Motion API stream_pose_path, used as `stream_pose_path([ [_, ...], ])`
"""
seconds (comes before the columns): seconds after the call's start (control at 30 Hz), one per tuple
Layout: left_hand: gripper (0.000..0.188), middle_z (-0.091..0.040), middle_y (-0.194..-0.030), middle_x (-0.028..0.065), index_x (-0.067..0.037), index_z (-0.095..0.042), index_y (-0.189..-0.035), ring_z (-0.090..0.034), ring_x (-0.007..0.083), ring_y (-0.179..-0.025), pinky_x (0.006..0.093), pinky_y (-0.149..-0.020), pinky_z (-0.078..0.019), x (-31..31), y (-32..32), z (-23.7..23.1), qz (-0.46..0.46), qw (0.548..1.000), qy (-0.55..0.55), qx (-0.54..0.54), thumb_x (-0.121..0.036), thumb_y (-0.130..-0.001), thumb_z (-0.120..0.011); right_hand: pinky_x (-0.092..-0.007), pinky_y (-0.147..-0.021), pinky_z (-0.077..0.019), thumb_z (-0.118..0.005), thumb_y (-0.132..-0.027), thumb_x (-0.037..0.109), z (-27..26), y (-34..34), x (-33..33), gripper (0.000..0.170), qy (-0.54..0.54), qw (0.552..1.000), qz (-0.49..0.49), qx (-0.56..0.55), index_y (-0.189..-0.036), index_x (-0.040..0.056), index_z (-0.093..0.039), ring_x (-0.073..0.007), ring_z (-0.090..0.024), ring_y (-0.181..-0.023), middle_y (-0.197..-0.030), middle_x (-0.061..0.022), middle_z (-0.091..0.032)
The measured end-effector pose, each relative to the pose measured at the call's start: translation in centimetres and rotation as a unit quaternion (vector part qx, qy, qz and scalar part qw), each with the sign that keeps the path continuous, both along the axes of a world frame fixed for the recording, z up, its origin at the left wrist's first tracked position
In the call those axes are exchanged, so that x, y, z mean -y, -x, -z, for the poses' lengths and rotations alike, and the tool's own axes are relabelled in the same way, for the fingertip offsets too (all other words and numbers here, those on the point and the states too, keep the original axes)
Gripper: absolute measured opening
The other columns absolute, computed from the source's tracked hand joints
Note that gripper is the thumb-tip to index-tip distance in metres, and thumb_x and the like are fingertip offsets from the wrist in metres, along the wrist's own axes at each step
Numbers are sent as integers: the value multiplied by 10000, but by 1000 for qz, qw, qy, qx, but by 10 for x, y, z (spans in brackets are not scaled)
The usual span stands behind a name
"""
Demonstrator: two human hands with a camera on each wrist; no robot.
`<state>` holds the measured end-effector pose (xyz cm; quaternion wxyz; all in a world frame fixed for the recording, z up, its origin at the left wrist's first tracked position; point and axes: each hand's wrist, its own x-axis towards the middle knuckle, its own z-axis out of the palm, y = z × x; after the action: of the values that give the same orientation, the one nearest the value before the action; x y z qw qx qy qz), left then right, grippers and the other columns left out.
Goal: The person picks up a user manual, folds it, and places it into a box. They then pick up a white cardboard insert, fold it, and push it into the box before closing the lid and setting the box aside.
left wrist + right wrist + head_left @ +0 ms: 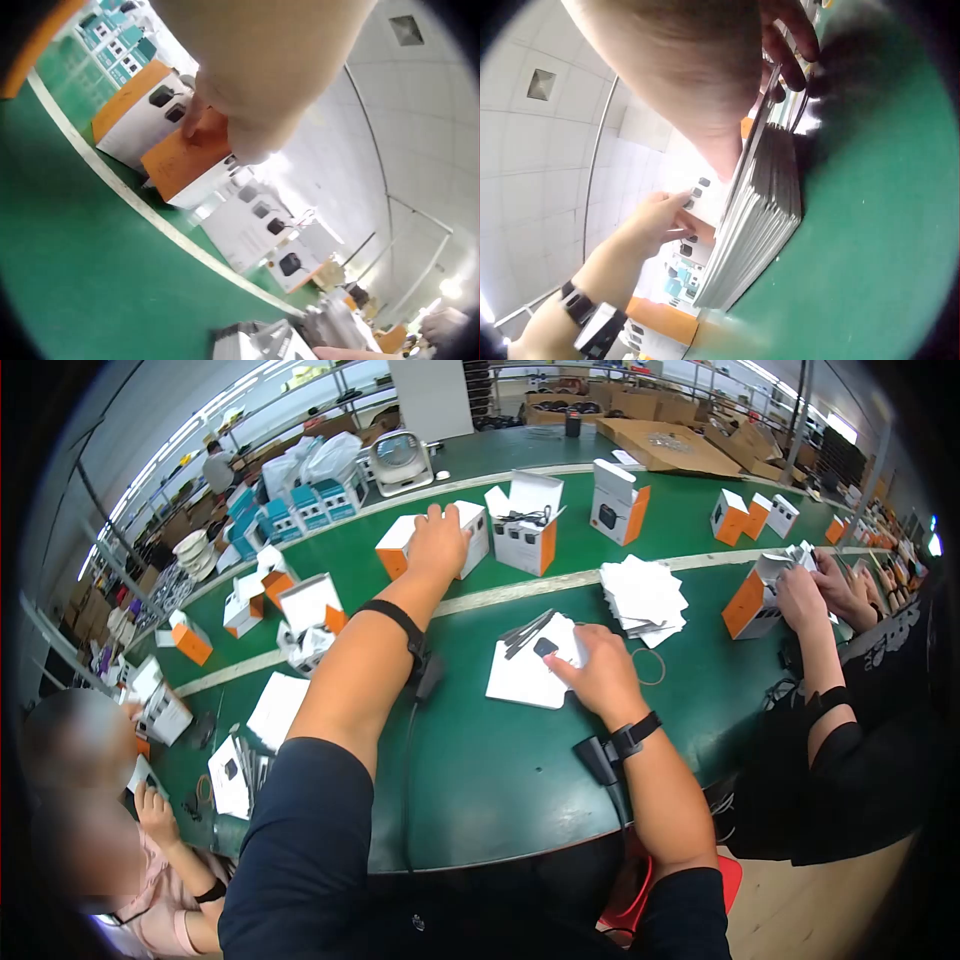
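Observation:
My left hand [438, 545] reaches over the bench and grips a white-and-orange box [187, 166], a finger lying on its orange side. Close to the left of it stands a similar box [393, 548], printed with small black devices. My right hand [608, 672] is at a stack of white booklets [759, 225]. Its thumb lies on the top booklet [515, 678], which carries a dark device picture, and its fingers bend over the far edge. In the right wrist view the top booklet stands slightly apart from the stack below.
An open box [524, 550] with black cables and another box [618, 505] stand farther right. A pile of white papers [643, 598] and a rubber band [650, 668] lie beyond my right hand. People work at both sides; teal boxes [310, 505] stand at the back left.

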<state>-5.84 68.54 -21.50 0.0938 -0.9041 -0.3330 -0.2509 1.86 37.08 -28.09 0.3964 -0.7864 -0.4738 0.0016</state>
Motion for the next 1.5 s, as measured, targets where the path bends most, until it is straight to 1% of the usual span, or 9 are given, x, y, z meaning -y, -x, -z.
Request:
stream_pose_path([
  [0.1,310,-605,-1211,168,-19,-671,-1109,-611,406,-1104,517,-930,-520,22,-24,-12,105,986,-125,35,-279,-942,-703,-468,-976,-507,-830,-815,396,2,-2,0,594,-6,1000,-11,-2,-1185,-45,-688,-393,-593,-1192,-1294,-205,-660],
  [0.17,308,-641,-1170,159,-16,-705,-1097,-653,376,-1057,476,-908,-534,51,-54,-16,222,967,75,101,-281,-942,-683,-475,-991,-496,-836,-804,423,1,-1,-1,639,9,1000,-17,-5,-1204,-50,-680,-388,-576,-1223,-1320,-206,-646],
  [0.43,251,-718,-1036,211,-66,-696,-1144,-697,411,-1008,512,-869,-544,82,-118,4,141,979,148,18,-226,-970,-608,-551,-1119,-380,-871,-707,583,-4,4,7,940,50,997,-61,28,-1346,-57,-615,-420,-408,-1426,-1485,-235,-530],
  [0.63,236,-712,-1025,258,-15,-671,-1108,-672,453,-986,501,-853,-528,64,-66,-30,189,928,234,218,-199,-987,-586,-615,-1183,-308,-866,-711,581,-17,5,13,1007,120,983,-128,63,-1422,-59,-552,-453,-298,-1510,-1584,-243,-421],
  [0.77,205,-692,-898,144,-8,-685,-1137,-661,271,-746,387,-701,-531,99,18,-70,243,939,104,222,-136,-983,-641,-648,-1197,-266,-856,-732,573,-12,0,15,1011,119,976,-179,45,-1436,-75,-532,-452,-215,-1554,-1626,-252,-359],
  [0.97,426,-515,-769,26,-77,-726,-1165,-523,230,-684,385,-603,-392,152,154,-69,292,915,-273,58,-57,-742,-774,-706,-1195,-184,-782,-829,523,-26,7,23,725,124,975,-185,-13,-1321,-1,-683,-442,-279,-1540,-1567,-259,-462],
  [1.3,261,-610,-880,55,-67,-681,-1025,-592,248,-755,391,-694,-416,209,188,-38,237,960,-141,39,-122,-795,-791,-631,-1240,-101,-650,-992,313,-20,2,15,297,-30,976,-141,-162,-1161,98,-766,-403,-558,-1355,-1362,-183,-677],
  [1.33,253,-618,-877,59,-71,-676,-1002,-601,252,-761,391,-689,-424,213,194,-40,273,951,-129,73,-121,-786,-797,-541,-1193,-304,-611,-1039,269,-26,6,16,287,-89,985,-101,-108,-1160,45,-743,-301,-682,-1146,-1199,-123,-750],
  [1.5,115,-630,-802,103,-47,-661,-904,-627,276,-711,360,-645,-502,248,219,-31,289,931,190,119,-77,-843,-754,-266,-831,-512,-566,-1090,225,-27,-8,19,282,-311,915,-81,-243,-1130,-27,-685,-92,-631,-932,-1012,-29,-703],
])
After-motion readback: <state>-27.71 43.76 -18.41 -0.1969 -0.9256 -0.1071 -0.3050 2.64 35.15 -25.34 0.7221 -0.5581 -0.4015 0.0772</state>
